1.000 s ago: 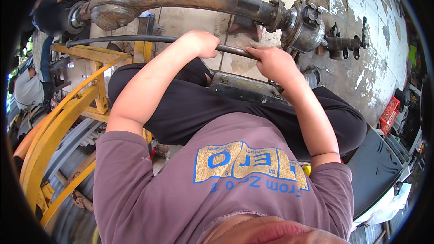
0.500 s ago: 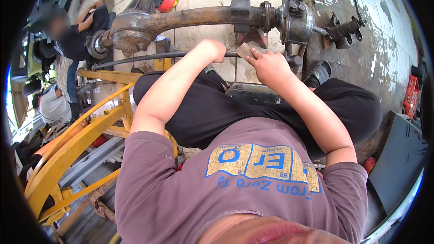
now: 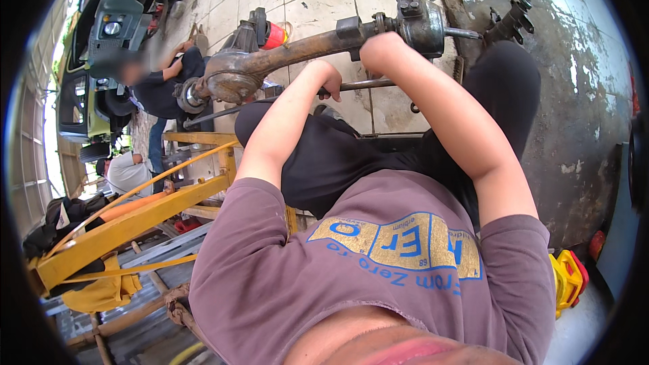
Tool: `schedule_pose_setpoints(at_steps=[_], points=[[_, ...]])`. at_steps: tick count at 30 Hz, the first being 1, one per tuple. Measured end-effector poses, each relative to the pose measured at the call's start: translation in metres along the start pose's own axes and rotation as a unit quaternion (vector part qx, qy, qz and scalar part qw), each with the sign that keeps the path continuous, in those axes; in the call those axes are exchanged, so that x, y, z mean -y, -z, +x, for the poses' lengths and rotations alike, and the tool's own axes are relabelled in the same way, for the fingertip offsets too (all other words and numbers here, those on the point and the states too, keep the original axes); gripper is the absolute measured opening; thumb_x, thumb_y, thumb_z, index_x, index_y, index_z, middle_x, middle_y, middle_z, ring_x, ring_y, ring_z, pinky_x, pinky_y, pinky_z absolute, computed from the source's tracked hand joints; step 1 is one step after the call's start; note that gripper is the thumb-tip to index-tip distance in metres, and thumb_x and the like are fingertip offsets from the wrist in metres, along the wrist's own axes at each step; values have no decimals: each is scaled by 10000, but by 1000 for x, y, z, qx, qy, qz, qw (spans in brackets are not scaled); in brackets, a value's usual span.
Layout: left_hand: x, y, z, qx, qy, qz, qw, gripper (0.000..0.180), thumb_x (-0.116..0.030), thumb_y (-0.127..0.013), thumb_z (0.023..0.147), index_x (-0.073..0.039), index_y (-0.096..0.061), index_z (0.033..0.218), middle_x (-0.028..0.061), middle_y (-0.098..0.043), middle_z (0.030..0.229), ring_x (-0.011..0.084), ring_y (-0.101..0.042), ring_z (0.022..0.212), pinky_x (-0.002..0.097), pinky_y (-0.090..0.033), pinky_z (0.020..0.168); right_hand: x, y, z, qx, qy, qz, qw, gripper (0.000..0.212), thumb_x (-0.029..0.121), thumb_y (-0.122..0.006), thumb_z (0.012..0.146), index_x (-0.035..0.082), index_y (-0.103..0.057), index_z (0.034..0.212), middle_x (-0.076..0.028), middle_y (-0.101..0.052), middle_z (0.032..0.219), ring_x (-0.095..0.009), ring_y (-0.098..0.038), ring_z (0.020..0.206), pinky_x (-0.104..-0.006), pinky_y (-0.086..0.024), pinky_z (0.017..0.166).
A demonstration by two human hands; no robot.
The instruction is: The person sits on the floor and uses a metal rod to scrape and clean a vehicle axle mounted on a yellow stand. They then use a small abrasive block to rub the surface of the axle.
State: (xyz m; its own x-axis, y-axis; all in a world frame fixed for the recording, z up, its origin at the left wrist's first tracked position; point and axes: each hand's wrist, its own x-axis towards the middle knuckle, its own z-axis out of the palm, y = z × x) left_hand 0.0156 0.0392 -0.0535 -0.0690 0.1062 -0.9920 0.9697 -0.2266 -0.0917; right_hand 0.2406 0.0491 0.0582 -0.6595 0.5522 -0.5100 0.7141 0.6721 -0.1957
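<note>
A long dark steel rod [image 3: 368, 84] lies across in front of me, alongside a rusty axle housing [image 3: 297, 54]. My left hand [image 3: 329, 81] is wrapped round the rod near its middle. My right hand [image 3: 387, 53] is curled above the rod, overlapping the axle tube beside the steering knuckle [image 3: 422, 27]. Its fingers are turned away, so whatever they hold is hidden. The brown pad seen before does not show.
A yellow metal frame [image 3: 135, 220] stands at my left. Beyond the axle is a red container [image 3: 274, 36]. A person [image 3: 162, 81] sits at the far left near a vehicle [image 3: 101, 61]. A dark metal part [image 3: 507, 23] lies far right. A yellow and red object [image 3: 570, 282] is near right.
My right hand has left the rod with its brown pad out of sight, moving up and left over the axle. The left hand stays on the rod. The whole view has shifted.
</note>
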Motion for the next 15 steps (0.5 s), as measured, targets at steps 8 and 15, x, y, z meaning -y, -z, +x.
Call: schedule_pose_setpoints(at_steps=[8,15], points=[[-22,-33,-35,-262,-71,11,962,650,-556,-802,995,-38,-708,1375,216,-800,1254,400,-755,1195,515,-577,1011,-10,49,9,-42,0,57,997,339,66,-757,909,119,-878,1222,-130,-851,1217,-321,-821,1069,-505,-654,892],[8,-88,-24,-454,-89,-75,883,561,-491,-850,942,-87,-724,1310,202,-795,1195,412,-744,1207,525,-587,1013,-33,52,-17,-69,18,65,995,329,33,-693,914,69,-874,1186,-180,-844,1190,-370,-812,1045,-507,-649,891]])
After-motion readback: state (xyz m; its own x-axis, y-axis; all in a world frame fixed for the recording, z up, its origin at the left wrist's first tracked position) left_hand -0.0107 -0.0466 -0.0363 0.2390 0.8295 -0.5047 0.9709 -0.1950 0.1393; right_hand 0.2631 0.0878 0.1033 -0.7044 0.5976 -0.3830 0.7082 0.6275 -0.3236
